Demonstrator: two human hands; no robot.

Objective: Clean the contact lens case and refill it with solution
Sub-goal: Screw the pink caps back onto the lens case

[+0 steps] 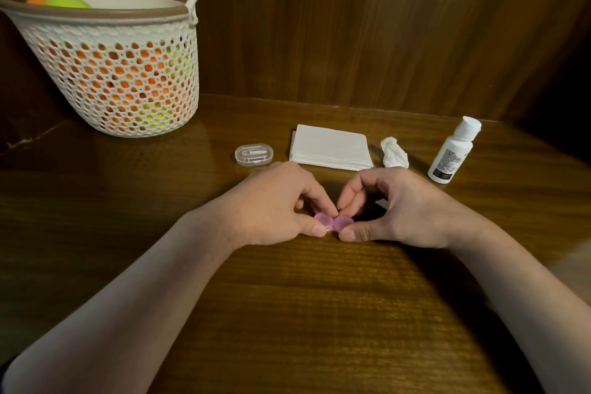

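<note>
**Both hands on the lens case, its long axis running left to right between them**

I am looking down at the pink contact lens case [333, 222] lying low on the desk [319, 313], right in front of me and between my two hands. Its two round caps are sitting side by side, so its long axis is running across my view, one cap toward each hand. My left hand [271, 204] is pinching the left cap, thumb at the near edge and fingertips curling over the far edge; that grip is narrow and closed on the case. My right hand [403, 211] is doing the same on the right cap, thumb near, forefinger coming over the top. Neither hand is nearer than the other; each is owning its own end.

I am judging that the caps are about to be twisted, one hand steadying while the other turns, though I cannot tell whether they are being opened or closed.

The solution bottle [453, 150] is standing upright well off to the right, nearer my right hand, with a crumpled tissue [394, 153] just beside it and a stack of tissues [331, 147] beyond my hands.
</note>
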